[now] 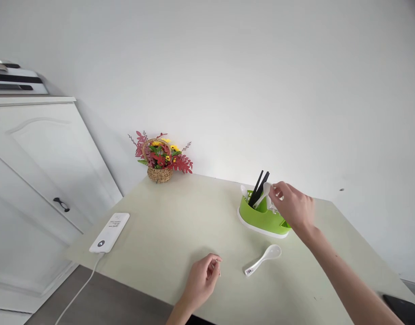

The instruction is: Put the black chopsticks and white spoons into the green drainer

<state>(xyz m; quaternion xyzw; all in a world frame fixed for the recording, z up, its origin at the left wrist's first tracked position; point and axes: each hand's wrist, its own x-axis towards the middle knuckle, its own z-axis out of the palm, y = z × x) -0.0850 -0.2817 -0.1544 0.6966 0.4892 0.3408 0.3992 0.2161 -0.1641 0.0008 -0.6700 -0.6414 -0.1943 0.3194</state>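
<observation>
My right hand (293, 205) pinches a white soup spoon (265, 189) by its bowl end, and the handle points down into a green utensil holder (261, 220) with a white base. Black chopsticks (258, 189) stand in the same holder, left of that spoon. Another white spoon (244, 192) leans at the holder's left end. On the table in front of the holder lies a loose white spoon (264, 259), its bowl to the upper right. My left hand (202, 279) rests near the table's front edge, left of the loose spoon, fingers curled together with nothing visible in them.
A wicker basket (159, 174) of red and yellow flowers stands at the back left of the table (180, 216). A white power bank (110, 232) with a cable (79, 291) lies at the left edge. A black object (403, 310) sits at the right front. White cabinet (45, 158) at left.
</observation>
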